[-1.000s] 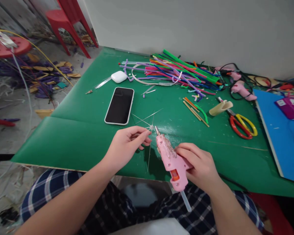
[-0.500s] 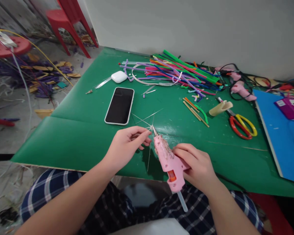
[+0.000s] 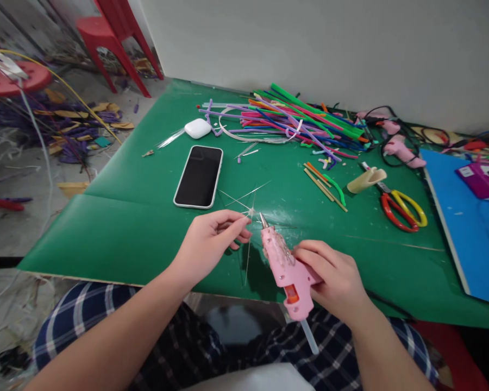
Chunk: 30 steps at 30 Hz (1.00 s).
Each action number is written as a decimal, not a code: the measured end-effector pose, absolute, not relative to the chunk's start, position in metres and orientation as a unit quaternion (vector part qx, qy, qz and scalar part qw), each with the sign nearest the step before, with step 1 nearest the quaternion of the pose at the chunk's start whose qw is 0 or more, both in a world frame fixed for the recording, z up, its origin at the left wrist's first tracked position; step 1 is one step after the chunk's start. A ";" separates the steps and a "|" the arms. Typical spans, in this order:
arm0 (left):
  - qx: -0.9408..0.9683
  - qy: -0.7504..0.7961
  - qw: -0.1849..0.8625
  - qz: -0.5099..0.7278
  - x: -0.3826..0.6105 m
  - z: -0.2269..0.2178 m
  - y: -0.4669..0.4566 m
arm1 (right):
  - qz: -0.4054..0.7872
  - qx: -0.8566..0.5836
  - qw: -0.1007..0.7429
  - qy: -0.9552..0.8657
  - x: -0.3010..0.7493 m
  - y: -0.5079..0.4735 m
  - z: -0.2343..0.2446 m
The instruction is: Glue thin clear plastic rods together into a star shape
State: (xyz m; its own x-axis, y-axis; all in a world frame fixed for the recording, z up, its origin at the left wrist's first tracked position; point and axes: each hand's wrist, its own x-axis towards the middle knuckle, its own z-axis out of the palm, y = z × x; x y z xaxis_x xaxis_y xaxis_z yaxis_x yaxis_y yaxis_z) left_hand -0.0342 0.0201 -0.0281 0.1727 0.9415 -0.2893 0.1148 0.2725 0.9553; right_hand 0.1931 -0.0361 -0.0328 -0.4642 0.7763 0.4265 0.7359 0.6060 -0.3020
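Observation:
A pink hot glue gun (image 3: pixel 279 255) is gripped in my right hand (image 3: pixel 334 274), its metal nozzle pointing up and left, a clear glue stick (image 3: pixel 309 335) poking out of its back end. Between the fingertips of my left hand (image 3: pixel 215 233) I pinch a star of thin, stiff strands (image 3: pixel 251 212) that meet at a whitish centre. The nozzle tip is just right of that centre, with a small gap between them. Beyond my left hand lies a phone (image 3: pixel 199 176) with a dark screen and pale case.
Bundled coloured pipe cleaners (image 3: pixel 285 117) lie at the back beside a white earbud case (image 3: pixel 198 128). To the right are thin sticks (image 3: pixel 324 187), a beige tube piece (image 3: pixel 367 180), red-and-yellow scissors (image 3: pixel 403 209), another pink glue gun (image 3: pixel 401 151) and a blue board (image 3: pixel 468 228).
My right hand has drawn the glue gun slightly right and down, so its nozzle has come away from the centre of the strands. My left hand stays in place.

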 end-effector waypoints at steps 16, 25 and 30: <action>0.498 0.530 0.591 0.348 -0.033 -0.029 0.020 | 0.042 -0.447 0.265 -0.854 0.189 -0.034 -0.036; 0.497 0.531 0.592 0.347 -0.033 -0.028 0.019 | 0.048 -0.449 0.277 -0.848 0.187 -0.033 -0.032; 0.492 0.530 0.596 0.349 -0.034 -0.028 0.019 | 0.056 -0.450 0.270 -0.849 0.187 -0.034 -0.032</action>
State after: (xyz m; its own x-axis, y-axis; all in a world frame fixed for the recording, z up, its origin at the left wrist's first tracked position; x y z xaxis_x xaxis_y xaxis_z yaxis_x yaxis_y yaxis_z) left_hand -0.0338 0.0189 -0.0281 0.1930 0.9379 -0.2882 0.1055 0.2721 0.9565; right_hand 0.1871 -0.0338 -0.0324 -0.4488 0.7953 0.4076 0.7346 0.5880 -0.3384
